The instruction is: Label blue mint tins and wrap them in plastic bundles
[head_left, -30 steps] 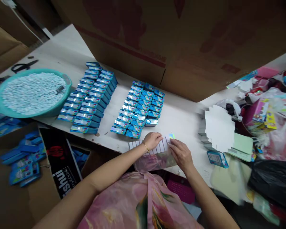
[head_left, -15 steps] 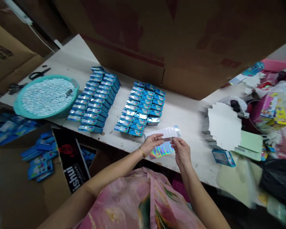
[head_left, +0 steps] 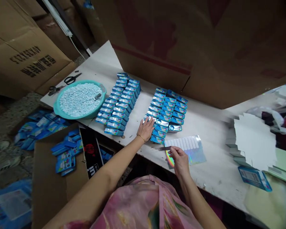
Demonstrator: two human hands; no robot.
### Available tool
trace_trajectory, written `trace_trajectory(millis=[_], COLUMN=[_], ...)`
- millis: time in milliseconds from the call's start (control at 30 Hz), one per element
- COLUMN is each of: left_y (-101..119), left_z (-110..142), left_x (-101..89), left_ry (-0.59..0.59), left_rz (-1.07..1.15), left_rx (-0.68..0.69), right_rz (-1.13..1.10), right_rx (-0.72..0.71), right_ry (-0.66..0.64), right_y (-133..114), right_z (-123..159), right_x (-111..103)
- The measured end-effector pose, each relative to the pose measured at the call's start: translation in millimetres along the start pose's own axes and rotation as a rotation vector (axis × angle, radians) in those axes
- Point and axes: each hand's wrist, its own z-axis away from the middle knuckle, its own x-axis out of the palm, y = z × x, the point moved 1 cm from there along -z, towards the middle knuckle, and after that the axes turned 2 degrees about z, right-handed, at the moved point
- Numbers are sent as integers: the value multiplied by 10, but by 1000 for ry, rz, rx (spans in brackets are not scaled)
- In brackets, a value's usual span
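My left hand [head_left: 146, 128] reaches over the front end of the left row in the right group of small blue boxes [head_left: 166, 108]. Its fingers are apart and rest on the boxes there, partly covering them. In my right hand [head_left: 180, 158], thumb and fingers pinch one end of a thin, narrow strip [head_left: 164, 148], which points left. Just beyond that hand lies a shiny, rainbow-coloured sheet [head_left: 197, 156] bearing a row of pale strips. A second group of blue boxes [head_left: 118, 109] stands in rows farther left.
A turquoise basin [head_left: 58, 109] holds many pale pieces and a small scoop. Black scissors [head_left: 71, 79] lie behind it. A large cardboard box [head_left: 157, 41] stands along the back. White card stacks [head_left: 254, 140] and a blue packet [head_left: 254, 178] are at right; an open carton [head_left: 50, 184] sits lower left.
My left hand has let go of the strip and moved left onto the blue boxes. My right hand keeps the strip. The view has swung left, shifting everything rightward.
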Motion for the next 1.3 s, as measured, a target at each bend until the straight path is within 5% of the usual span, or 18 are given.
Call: trace_trajectory(millis=[167,400,500,700,833,1033,1133,1300], left_y=[-233,-855,-665,-123,-338,-922,-773,-327], left_z=[-71,-96,-411,-1278,-1447,-1445,-1672,-2121], left_x=[78,-238,-242,83,153,-181,-215,92], left_ry=[-11,101,117,64,56,71,121,98], left_rz=[27,17,-24,-53,-119,-207,-238,-183], left_rx=[27,-43,3,72,54,-9,49,133], right_rz=[-27,-66,-51,-24,-74,-121,-149,-182], right_rx=[37,53,48,71,121,186,201,269], right_ry=[72,91,110,156,212,186,187,228], right_y=[52,78,93,113,92,85,131,243], right_z=[43,4,-33,-76,-95,-215,-282,-331], right_x=[-22,-140,-218,-318,-370,-438,-473,-563])
